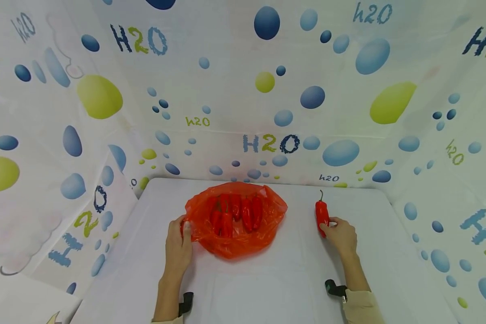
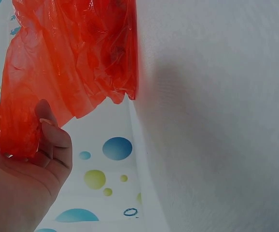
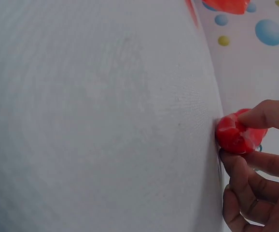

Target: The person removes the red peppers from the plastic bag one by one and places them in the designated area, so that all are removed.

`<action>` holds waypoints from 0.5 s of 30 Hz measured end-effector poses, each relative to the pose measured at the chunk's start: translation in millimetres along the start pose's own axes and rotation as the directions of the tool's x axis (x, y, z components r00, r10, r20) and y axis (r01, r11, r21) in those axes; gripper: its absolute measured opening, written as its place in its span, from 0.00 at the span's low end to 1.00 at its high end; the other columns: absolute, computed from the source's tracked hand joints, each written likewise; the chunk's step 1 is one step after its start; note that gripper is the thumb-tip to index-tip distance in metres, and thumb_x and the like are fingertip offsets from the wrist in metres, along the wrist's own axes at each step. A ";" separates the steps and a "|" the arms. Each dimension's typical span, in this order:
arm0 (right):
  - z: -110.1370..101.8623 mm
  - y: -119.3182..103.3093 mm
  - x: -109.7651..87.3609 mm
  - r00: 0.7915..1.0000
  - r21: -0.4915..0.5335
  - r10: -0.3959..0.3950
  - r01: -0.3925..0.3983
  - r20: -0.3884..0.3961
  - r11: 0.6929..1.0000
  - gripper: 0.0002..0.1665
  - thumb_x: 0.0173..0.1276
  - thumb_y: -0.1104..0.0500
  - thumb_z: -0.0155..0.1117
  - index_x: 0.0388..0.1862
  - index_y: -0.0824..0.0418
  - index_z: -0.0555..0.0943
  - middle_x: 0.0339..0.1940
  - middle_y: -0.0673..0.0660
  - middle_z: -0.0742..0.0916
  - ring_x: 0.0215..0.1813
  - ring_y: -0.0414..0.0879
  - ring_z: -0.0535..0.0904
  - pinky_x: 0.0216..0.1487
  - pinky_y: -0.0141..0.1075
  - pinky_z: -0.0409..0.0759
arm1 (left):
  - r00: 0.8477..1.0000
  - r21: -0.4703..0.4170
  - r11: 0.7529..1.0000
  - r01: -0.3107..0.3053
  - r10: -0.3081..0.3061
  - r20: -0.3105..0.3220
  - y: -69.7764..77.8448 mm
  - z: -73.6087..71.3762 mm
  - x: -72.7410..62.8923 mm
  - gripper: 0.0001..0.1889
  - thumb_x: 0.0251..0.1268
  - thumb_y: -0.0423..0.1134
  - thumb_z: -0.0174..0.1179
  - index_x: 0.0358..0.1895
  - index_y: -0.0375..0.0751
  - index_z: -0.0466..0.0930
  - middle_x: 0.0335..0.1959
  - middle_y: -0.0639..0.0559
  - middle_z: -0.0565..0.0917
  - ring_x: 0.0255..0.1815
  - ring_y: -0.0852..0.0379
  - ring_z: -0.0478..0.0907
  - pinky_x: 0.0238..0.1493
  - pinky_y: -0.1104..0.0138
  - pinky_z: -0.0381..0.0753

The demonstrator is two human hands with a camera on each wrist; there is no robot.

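An orange-red plastic bag (image 1: pixel 235 248) lies with its mouth spread wide on the table, several red peppers (image 1: pixel 227 222) inside it. My left hand (image 1: pixel 179 245) grips the bag's left edge; in the left wrist view its fingers curl round the bunched plastic (image 2: pixel 19 125). To the right of the bag, my right hand (image 1: pixel 341 236) pinches a single red pepper (image 1: pixel 321 211) between thumb and fingers. This pepper's green stem points away from me. Seen from the right wrist, the pepper's rounded end (image 3: pixel 233 135) touches or nearly touches the table.
The white table (image 1: pixel 259 288) runs back to a white sheet wall (image 1: pixel 227 90) printed with blue and green spots and H2O lettering. Similar sheets hang on the left and right. Dark wrist cameras (image 1: pixel 335 288) sit on both forearms.
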State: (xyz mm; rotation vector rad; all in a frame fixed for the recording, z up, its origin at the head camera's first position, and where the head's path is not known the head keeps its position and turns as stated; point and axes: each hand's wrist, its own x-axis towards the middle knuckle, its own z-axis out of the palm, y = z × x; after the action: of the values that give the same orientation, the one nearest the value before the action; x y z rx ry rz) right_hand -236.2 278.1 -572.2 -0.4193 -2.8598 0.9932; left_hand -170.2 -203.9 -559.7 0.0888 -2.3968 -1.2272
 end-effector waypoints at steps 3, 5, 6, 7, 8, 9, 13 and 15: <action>2.1 1.5 -0.4 1.000 0.002 0.012 -0.012 0.014 1.000 0.29 0.71 0.49 0.66 0.62 0.69 0.82 0.41 0.66 0.90 0.36 0.56 0.84 0.31 0.43 0.83 | 1.000 0.002 1.000 -0.007 0.007 -0.001 0.3 -1.1 0.1 0.21 0.86 0.43 0.47 0.72 0.35 0.68 0.57 0.41 0.75 0.56 0.48 0.74 0.60 0.49 0.78; 3.1 2.0 -0.1 1.000 0.003 0.015 -0.015 0.021 1.000 0.30 0.71 0.48 0.66 0.62 0.69 0.82 0.42 0.67 0.90 0.37 0.57 0.84 0.33 0.44 0.84 | 1.000 0.006 1.000 -0.010 0.010 -0.004 0.6 -1.7 0.2 0.21 0.86 0.43 0.47 0.71 0.35 0.68 0.56 0.40 0.76 0.56 0.48 0.74 0.58 0.49 0.78; 3.2 2.0 0.3 1.000 0.001 0.013 -0.013 0.023 1.000 0.30 0.71 0.48 0.66 0.62 0.69 0.82 0.42 0.67 0.90 0.37 0.57 0.85 0.33 0.44 0.85 | 1.000 0.006 1.000 -0.011 0.011 -0.005 0.4 -1.8 0.4 0.21 0.86 0.43 0.47 0.71 0.35 0.68 0.56 0.40 0.76 0.56 0.48 0.74 0.58 0.49 0.78; 3.0 1.7 0.3 1.000 -0.002 0.013 -0.013 0.025 1.000 0.30 0.71 0.48 0.66 0.61 0.69 0.82 0.42 0.67 0.90 0.38 0.58 0.85 0.34 0.45 0.85 | 1.000 0.004 1.000 -0.013 0.013 -0.007 0.2 -1.8 0.5 0.21 0.86 0.42 0.47 0.71 0.34 0.68 0.55 0.40 0.76 0.55 0.47 0.74 0.58 0.49 0.77; 2.9 1.2 0.4 1.000 -0.005 0.015 -0.015 0.027 1.000 0.30 0.71 0.48 0.66 0.61 0.69 0.82 0.43 0.68 0.90 0.39 0.58 0.85 0.35 0.46 0.85 | 1.000 0.003 1.000 -0.015 0.015 -0.008 0.0 -1.6 0.6 0.21 0.86 0.42 0.47 0.71 0.34 0.69 0.55 0.40 0.76 0.55 0.47 0.74 0.58 0.50 0.77; 2.5 0.8 0.6 0.999 -0.008 0.016 -0.015 0.032 1.000 0.30 0.71 0.48 0.66 0.61 0.70 0.82 0.43 0.68 0.89 0.40 0.59 0.85 0.35 0.47 0.85 | 1.000 0.000 1.000 -0.015 0.015 -0.009 -0.6 -1.2 0.8 0.21 0.86 0.42 0.47 0.71 0.34 0.69 0.55 0.40 0.76 0.55 0.47 0.74 0.58 0.50 0.77; 1.1 -1.6 -0.3 0.998 -0.020 0.033 -0.032 0.049 0.999 0.30 0.72 0.48 0.65 0.62 0.71 0.81 0.46 0.69 0.89 0.43 0.61 0.85 0.40 0.50 0.85 | 1.000 -0.008 1.000 -0.027 0.027 -0.014 -2.2 0.5 1.0 0.21 0.86 0.42 0.46 0.70 0.32 0.69 0.55 0.39 0.75 0.55 0.44 0.74 0.58 0.48 0.76; 0.4 -2.1 -0.3 0.998 -0.022 0.039 -0.038 0.058 0.999 0.31 0.72 0.48 0.65 0.62 0.71 0.80 0.47 0.70 0.88 0.45 0.62 0.84 0.42 0.52 0.85 | 0.999 -0.012 0.999 -0.031 0.030 -0.018 -2.8 1.3 1.1 0.21 0.86 0.42 0.46 0.70 0.32 0.69 0.55 0.38 0.75 0.55 0.43 0.74 0.59 0.48 0.76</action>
State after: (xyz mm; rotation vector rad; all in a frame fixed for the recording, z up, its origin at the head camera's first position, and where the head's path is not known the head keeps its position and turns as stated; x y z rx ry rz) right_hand -236.5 276.3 -571.2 -0.4559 -2.9268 0.9990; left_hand -172.1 -204.9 -562.1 0.0593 -2.3662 -1.2217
